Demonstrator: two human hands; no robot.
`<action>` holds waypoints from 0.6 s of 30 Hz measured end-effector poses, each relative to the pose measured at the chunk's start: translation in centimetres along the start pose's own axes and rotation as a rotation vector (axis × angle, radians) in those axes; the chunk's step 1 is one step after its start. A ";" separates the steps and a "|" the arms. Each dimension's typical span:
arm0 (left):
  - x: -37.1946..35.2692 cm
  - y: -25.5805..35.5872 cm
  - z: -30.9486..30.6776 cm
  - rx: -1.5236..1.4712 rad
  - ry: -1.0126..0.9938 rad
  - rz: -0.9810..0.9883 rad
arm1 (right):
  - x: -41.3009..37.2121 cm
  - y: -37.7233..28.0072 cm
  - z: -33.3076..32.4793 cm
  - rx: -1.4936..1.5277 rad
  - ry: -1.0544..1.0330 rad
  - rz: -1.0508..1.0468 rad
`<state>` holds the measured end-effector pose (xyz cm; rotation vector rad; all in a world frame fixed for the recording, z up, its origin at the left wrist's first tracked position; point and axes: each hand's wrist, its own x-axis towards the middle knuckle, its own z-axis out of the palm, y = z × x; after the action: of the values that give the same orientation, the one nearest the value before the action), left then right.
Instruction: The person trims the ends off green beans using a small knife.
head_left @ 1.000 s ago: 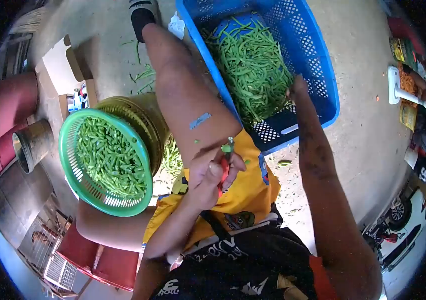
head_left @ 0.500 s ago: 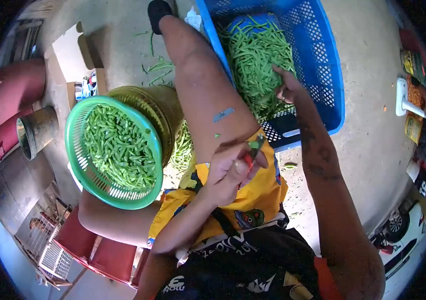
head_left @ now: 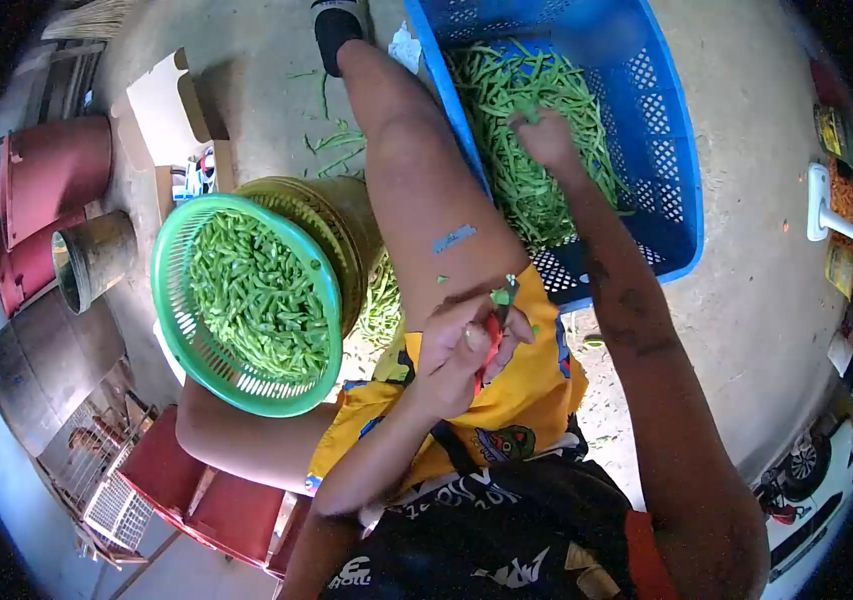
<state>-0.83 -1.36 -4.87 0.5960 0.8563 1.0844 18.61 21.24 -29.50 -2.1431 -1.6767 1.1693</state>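
Observation:
My left hand [head_left: 462, 350] is closed around a small knife [head_left: 493, 338] with a red handle, held over my lap. Its short blade points up and away, with a bit of green on it. My right hand [head_left: 548, 142] reaches into the blue crate [head_left: 685, 170], its fingers closed on green beans [head_left: 527, 108] at the top of the pile. Long whole beans [head_left: 502, 85] fill the left part of that crate. Against my bent leg leans a green colander [head_left: 169, 320] full of short cut bean pieces [head_left: 257, 295].
A yellowish bucket [head_left: 359, 215] stands under the colander. More green pieces [head_left: 382, 300] lie beside it. Loose beans [head_left: 342, 140] are scattered on the floor beyond my leg. An open cardboard box [head_left: 162, 105] and red tubs [head_left: 57, 175] stand to the left.
My right hand has moved up and left across the bean pile and has closed on beans. The left hand keeps the knife over my lap. The whole view has shifted slightly.

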 end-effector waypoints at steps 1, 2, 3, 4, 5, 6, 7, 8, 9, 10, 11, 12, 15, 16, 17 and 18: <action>0.0 -0.1 -0.3 0.027 -0.028 -0.003 | 0.6 -0.1 1.9 0.005 -0.003 -0.003; 0.0 -0.1 -0.5 0.053 -0.055 -0.006 | 1.1 -0.2 3.7 -0.126 -0.045 0.030; 0.0 0.1 -0.5 0.060 -0.050 -0.005 | 1.2 -0.9 4.5 -0.257 -0.086 0.061; 0.0 0.2 -0.5 0.059 -0.045 -0.026 | 1.2 -1.2 4.9 -0.251 -0.091 0.059; 0.0 0.4 -0.5 0.059 -0.041 -0.047 | 1.1 -1.4 5.1 -0.209 -0.084 0.119; 0.2 0.7 -0.5 0.065 -0.040 -0.047 | 1.5 -1.3 5.5 -0.166 -0.075 0.177; 0.3 0.9 -0.6 0.085 -0.044 -0.095 | 1.9 -1.1 5.9 -0.164 -0.079 0.174; 0.0 1.0 -0.5 0.099 -0.044 -0.147 | 1.8 -0.6 6.1 -0.213 -0.084 0.184; -0.2 0.9 -0.4 0.097 -0.038 -0.144 | 1.8 -0.8 5.9 -0.263 -0.084 0.189; -0.1 0.7 -0.4 0.066 -0.029 -0.150 | 1.5 -1.0 5.8 -0.266 -0.081 0.178; -0.1 0.4 -0.4 0.036 -0.022 -0.158 | 0.6 -0.8 5.8 -0.253 -0.102 0.179; 0.1 0.0 -0.5 0.037 -0.021 -0.152 | 0.0 -1.0 5.7 -0.239 -0.123 0.183; 0.2 -0.6 -0.5 -0.009 -0.072 -0.011 | 1.5 1.3 8.6 -0.192 -0.033 0.061; 0.2 -0.3 -0.5 0.028 -0.072 -0.030 | 1.5 1.2 8.2 -0.191 -0.031 0.059; -0.1 0.0 -0.5 0.062 -0.067 -0.051 | 1.1 1.4 7.6 0.049 -0.075 0.128; -0.5 0.4 -0.4 0.059 -0.060 -0.049 | 0.1 0.7 6.4 0.286 -0.121 0.195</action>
<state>-1.43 -1.70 -4.66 0.6505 0.8484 0.9948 14.89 19.03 -34.27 -2.1250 -1.2690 1.5168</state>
